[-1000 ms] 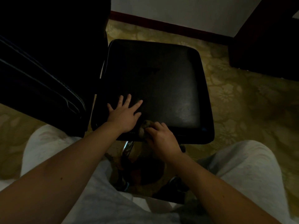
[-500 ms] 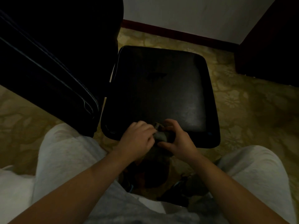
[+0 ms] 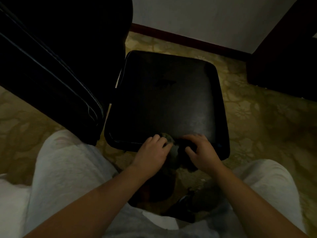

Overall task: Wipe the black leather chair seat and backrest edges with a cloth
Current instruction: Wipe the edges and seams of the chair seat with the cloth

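Two hands: left hand [image 3: 151,152] and right hand [image 3: 203,152] close together at the near edge of the seat [image 3: 171,100].
Left grip: fingers curled round the cloth [image 3: 172,147].
Right grip: fingers and thumb curled on the cloth's darker end.
Cloth place: bunched between both hands, on the seat's front edge.
Chair back: the backrest [image 3: 60,57] stands left of the seat.

Left hand [image 3: 151,151], right hand [image 3: 201,152] close together, both curled.
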